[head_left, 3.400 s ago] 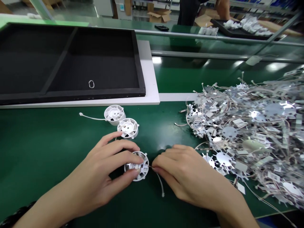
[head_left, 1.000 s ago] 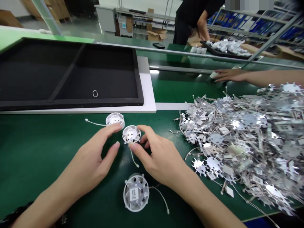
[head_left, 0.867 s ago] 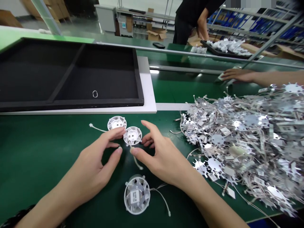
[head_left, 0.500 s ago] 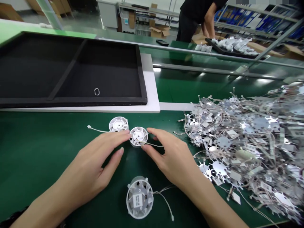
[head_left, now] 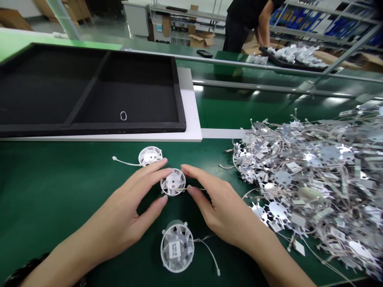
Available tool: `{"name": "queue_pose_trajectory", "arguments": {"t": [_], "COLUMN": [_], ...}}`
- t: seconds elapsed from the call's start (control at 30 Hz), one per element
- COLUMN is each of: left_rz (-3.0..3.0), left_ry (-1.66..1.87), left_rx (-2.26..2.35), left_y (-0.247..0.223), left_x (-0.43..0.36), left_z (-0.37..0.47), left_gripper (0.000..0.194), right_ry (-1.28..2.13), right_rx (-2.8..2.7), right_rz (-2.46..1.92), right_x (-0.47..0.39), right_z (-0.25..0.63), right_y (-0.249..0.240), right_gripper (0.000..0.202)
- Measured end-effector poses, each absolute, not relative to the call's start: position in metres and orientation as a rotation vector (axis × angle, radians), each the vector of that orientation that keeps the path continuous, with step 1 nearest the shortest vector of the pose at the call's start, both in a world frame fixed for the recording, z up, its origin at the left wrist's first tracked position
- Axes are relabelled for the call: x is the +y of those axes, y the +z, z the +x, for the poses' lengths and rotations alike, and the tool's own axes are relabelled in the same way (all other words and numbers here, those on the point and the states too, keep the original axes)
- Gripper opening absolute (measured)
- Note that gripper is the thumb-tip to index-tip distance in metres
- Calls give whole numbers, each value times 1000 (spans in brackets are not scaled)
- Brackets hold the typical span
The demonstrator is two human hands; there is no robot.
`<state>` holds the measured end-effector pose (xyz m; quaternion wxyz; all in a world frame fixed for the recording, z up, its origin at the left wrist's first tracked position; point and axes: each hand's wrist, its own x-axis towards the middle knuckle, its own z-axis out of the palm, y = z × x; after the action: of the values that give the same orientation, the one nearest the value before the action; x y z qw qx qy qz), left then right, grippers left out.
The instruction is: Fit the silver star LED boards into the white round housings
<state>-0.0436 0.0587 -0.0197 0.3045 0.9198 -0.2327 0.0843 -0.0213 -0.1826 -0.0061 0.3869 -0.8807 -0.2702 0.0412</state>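
A small white round fan-like part [head_left: 173, 182] lies between my hands, its thin wire running right. My left hand [head_left: 134, 203] is at its left side, fingers apart, fingertips touching or nearly touching the rim. On the other side, my right hand [head_left: 217, 203] has thumb and forefinger spread beside the rim, the thumb by the wire. Just beyond my left fingertips sits a second white round part [head_left: 150, 156], its wire pointing left. Nearer to me is a larger round part [head_left: 177, 247] with a white label and a wire on its right.
A heap of silvery flat parts with wires [head_left: 311, 179] covers the right side. At the back left a black divided tray [head_left: 128, 87] rests on a white board [head_left: 191, 103]. Beyond the metal rail, a person [head_left: 245, 24] in black stands near another loaded tray.
The small round part between my hands has moved toward me, away from the second one. Both hands shifted with it, my left hand also to the right.
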Motion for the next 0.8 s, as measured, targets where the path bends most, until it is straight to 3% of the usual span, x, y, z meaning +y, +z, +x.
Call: {"name": "queue_pose_trajectory", "arguments": {"t": [0.23,0.57,0.8], "left_rz": [2549,2631,2587], "left_ry": [224,389,260], "left_rx": [-873,-842,-677], "left_y": [-30,-32,-32], "left_x": [57,52,50], "left_z": [-42,-41,-45], "left_gripper": [41,38,44], "right_ry": [-115,101,56], "right_rx": [-667,-698,-677], "right_rz": [-2366,-2189,-2327], "right_x": [-182,-185,-180], "right_z": [-23,-30,-31], "right_y": [-14,0,-5], "right_gripper": [27,8,19]}}
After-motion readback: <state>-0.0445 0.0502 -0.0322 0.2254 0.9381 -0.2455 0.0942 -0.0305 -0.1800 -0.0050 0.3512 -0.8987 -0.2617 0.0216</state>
